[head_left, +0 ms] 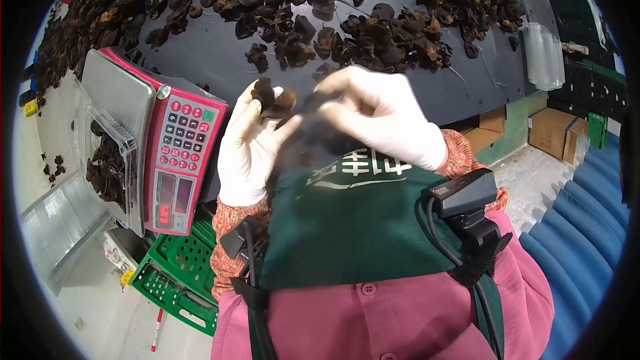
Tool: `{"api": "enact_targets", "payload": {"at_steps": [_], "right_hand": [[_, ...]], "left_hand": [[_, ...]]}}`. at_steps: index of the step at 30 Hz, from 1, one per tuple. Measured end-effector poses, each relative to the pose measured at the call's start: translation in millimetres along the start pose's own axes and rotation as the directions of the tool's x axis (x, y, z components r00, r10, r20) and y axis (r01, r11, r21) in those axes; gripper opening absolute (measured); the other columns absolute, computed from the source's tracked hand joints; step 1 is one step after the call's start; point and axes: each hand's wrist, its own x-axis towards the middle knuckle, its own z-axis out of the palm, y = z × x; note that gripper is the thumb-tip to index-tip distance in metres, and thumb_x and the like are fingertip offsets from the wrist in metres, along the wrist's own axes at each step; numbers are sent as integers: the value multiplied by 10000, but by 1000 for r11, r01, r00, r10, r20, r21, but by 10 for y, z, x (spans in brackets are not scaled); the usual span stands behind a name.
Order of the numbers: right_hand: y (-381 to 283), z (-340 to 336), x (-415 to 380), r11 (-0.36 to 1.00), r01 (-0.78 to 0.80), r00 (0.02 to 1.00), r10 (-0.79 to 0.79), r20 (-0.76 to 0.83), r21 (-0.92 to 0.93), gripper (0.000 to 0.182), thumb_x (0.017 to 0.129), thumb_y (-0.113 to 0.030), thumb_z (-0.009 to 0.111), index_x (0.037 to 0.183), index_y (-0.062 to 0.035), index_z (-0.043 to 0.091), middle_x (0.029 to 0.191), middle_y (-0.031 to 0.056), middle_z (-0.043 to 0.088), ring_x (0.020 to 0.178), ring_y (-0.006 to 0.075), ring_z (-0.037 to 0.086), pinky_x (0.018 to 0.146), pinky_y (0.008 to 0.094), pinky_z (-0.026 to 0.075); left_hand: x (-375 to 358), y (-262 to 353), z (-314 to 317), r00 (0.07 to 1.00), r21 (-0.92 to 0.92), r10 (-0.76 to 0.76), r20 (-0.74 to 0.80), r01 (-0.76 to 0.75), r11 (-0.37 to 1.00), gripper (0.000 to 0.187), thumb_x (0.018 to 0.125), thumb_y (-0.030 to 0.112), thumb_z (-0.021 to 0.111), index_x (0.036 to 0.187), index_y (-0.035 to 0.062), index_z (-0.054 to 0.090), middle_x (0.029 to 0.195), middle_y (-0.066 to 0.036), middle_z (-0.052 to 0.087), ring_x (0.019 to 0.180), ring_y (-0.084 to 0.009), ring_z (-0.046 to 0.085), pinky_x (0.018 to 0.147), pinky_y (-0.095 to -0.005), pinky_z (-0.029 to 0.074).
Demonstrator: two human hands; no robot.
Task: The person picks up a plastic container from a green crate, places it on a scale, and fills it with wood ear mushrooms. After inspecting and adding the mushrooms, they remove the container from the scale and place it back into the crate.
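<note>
My left hand [250, 137], in a white glove, holds a dark brown fungus piece [273, 99] between thumb and fingers above the table's front edge. To its right, my right hand [373, 113], also gloved, has its fingers bent together at a dark piece that is smeared by motion. Beyond both hands, many dark fungus pieces [393, 40] lie heaped and scattered over the dark table [207, 47]. A pink scale [183, 133] stands at the left, with a clear plastic box [127, 140] of fungus on its metal plate.
Below the scale are green plastic crates [177, 267]. Clear plastic containers [63, 220] are stacked at the far left, and more [543, 57] stand at the table's right edge. A cardboard box [553, 133] sits on the floor at the right, near blue corrugated material [580, 227].
</note>
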Motion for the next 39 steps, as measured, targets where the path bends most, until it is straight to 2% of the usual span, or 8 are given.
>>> {"api": "enact_targets", "payload": {"at_steps": [2, 7, 10, 14, 22, 26, 30, 39], "right_hand": [[-73, 47, 10, 999, 29, 991, -34, 127, 45, 327, 886, -243, 718, 1162, -73, 672, 620, 50, 618, 520, 177, 607, 520, 310, 466], [61, 79, 78, 995, -86, 996, 85, -15, -44, 329, 874, -263, 723, 1147, -85, 675, 692, 49, 639, 585, 200, 627, 564, 329, 495], [259, 254, 108, 975, 203, 972, -211, -105, -85, 282, 882, -269, 710, 1083, -73, 685, 799, 75, 664, 619, 214, 629, 569, 340, 493], [97, 59, 27, 980, -92, 991, 107, -75, 179, 212, 862, -162, 723, 1039, -50, 687, 825, 12, 656, 597, 58, 516, 558, 235, 437], [243, -816, -752, 960, -277, 928, 281, -246, 49, 155, 859, -38, 703, 1006, -23, 656, 869, -34, 636, 759, 14, 522, 688, 190, 438], [308, -1298, -1285, 811, -547, 830, 492, -263, -209, 120, 863, -22, 681, 973, -17, 632, 875, -37, 608, 772, 35, 503, 688, 220, 441], [435, -1346, -1493, 433, -321, 945, 196, -260, -842, 277, 799, -98, 758, 1052, -61, 651, 834, 45, 640, 712, 193, 631, 693, 308, 508], [618, -397, -905, 719, -106, 990, 9, -143, -687, 255, 838, -230, 718, 1069, -134, 667, 906, 68, 634, 799, 270, 634, 711, 380, 505]], "left_hand": [[28, -27, 11, 998, -79, -62, 20, 63, 995, 360, 1010, 95, 538, 1363, 22, 512, 1258, -166, 629, 1148, -278, 623, 923, -442, 567], [-29, -141, 52, 969, -353, -217, 121, 247, 903, 310, 1034, 85, 472, 1331, 34, 545, 1291, -170, 613, 1249, -312, 569, 1087, -527, 475], [-24, -204, 92, 970, -349, -217, 113, 243, 905, 318, 1030, 79, 474, 1337, 27, 540, 1298, -172, 607, 1265, -309, 551, 1102, -542, 453], [-53, -85, 31, 989, -251, -132, 72, 146, 957, 344, 993, 51, 514, 1334, 18, 537, 1291, -179, 611, 1248, -300, 560, 1071, -546, 482], [-337, 243, -296, 970, 134, 125, 207, -155, 979, 222, 995, 280, 566, 989, 58, 583, 1005, -90, 565, 843, -192, 532, 639, -306, 476], [-477, 9, -118, 979, 943, 201, 13, -79, 324, 158, 910, 103, 709, 1048, 39, 668, 741, 30, 488, 640, -44, 428, 589, -198, 358], [-351, -187, -260, 922, 896, 19, 387, -371, -246, 420, 791, 6, 769, 1202, 67, 702, 741, 59, 534, 637, -30, 449, 590, -205, 369], [-273, -135, -5, 994, 724, -30, 106, -56, 687, 174, 956, 81, 531, 1060, 9, 651, 894, -73, 674, 645, -69, 546, 548, -181, 399]]}}
